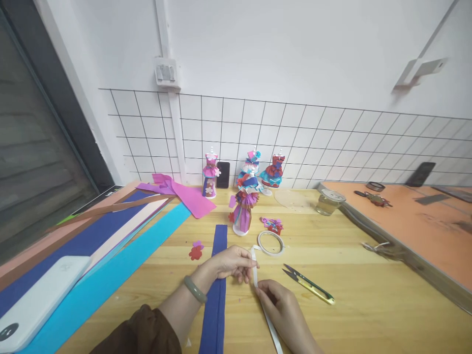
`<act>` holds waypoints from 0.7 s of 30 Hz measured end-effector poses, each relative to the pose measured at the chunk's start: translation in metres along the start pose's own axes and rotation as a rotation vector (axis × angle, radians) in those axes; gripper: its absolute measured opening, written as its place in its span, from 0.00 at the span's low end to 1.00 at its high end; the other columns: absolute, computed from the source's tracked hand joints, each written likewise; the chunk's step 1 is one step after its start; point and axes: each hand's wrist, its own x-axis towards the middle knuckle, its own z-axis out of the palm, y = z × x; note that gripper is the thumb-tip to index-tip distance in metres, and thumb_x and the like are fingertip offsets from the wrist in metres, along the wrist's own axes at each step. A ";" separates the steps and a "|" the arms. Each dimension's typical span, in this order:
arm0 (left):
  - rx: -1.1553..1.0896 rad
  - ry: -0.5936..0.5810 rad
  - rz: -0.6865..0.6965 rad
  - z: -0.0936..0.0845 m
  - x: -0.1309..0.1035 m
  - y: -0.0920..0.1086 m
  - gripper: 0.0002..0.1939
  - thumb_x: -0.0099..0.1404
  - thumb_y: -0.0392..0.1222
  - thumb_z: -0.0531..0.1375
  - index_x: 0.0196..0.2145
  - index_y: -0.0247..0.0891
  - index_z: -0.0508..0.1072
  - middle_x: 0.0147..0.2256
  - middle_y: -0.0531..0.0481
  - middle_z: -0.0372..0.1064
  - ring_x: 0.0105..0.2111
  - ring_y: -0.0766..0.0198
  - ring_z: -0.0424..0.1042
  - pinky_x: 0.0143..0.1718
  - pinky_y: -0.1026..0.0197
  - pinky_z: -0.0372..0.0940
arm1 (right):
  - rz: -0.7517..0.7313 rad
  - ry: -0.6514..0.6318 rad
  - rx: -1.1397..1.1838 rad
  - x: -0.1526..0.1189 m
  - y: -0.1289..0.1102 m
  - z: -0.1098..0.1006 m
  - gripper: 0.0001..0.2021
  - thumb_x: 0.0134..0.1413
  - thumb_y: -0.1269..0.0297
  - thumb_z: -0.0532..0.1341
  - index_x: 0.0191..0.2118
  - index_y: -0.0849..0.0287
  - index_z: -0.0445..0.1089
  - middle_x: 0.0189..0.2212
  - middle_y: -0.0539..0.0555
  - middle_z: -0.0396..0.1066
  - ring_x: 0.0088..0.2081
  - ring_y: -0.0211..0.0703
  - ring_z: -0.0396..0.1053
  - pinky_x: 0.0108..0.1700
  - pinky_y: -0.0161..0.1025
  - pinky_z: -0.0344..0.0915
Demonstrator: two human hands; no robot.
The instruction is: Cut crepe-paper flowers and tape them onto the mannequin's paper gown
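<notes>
My left hand (230, 264), with a green bangle on the wrist, pinches the upper end of a thin white tape strip (254, 269). Lower down, my right hand (283, 309) grips the same strip, whose tail runs toward the table's front edge. Under both hands lies a long dark blue paper strip (218, 290). A roll of white tape (271, 243) lies just beyond my hands, joined to the strip. Yellow-handled snips (309, 283) rest to the right of my right hand.
Paper-dress dolls (244, 209) stand at the back by a black phone (223, 174). Coloured paper sheets (110, 265) and a white device (40, 300) fill the left. A glass jar (329, 201) and an orange board (409, 221) sit right.
</notes>
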 end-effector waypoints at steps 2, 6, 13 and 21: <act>-0.003 0.017 0.009 0.000 0.000 0.000 0.14 0.51 0.46 0.62 0.30 0.31 0.70 0.19 0.50 0.68 0.16 0.70 0.67 0.14 0.71 0.57 | -0.007 0.003 -0.006 -0.001 -0.001 -0.001 0.13 0.55 0.59 0.52 0.30 0.59 0.69 0.26 0.54 0.71 0.29 0.42 0.67 0.32 0.34 0.61; -0.025 0.046 0.022 -0.001 0.000 0.000 0.13 0.51 0.44 0.62 0.29 0.32 0.69 0.19 0.51 0.68 0.15 0.70 0.66 0.13 0.71 0.57 | -0.034 0.010 -0.029 -0.001 -0.002 -0.002 0.11 0.55 0.61 0.52 0.29 0.59 0.68 0.26 0.53 0.71 0.29 0.42 0.67 0.31 0.33 0.60; -0.029 0.048 0.023 -0.004 0.000 0.001 0.12 0.50 0.44 0.63 0.29 0.32 0.69 0.18 0.51 0.67 0.16 0.70 0.66 0.12 0.72 0.56 | -0.052 0.009 -0.052 0.000 -0.005 -0.004 0.12 0.56 0.62 0.51 0.29 0.58 0.68 0.25 0.53 0.69 0.28 0.41 0.66 0.31 0.34 0.59; -0.056 0.048 0.025 -0.002 -0.004 0.006 0.14 0.50 0.44 0.63 0.29 0.32 0.66 0.19 0.53 0.66 0.15 0.72 0.65 0.14 0.72 0.57 | -0.058 -0.017 -0.060 0.000 -0.006 -0.006 0.11 0.55 0.64 0.52 0.27 0.58 0.68 0.25 0.51 0.69 0.29 0.40 0.67 0.32 0.33 0.59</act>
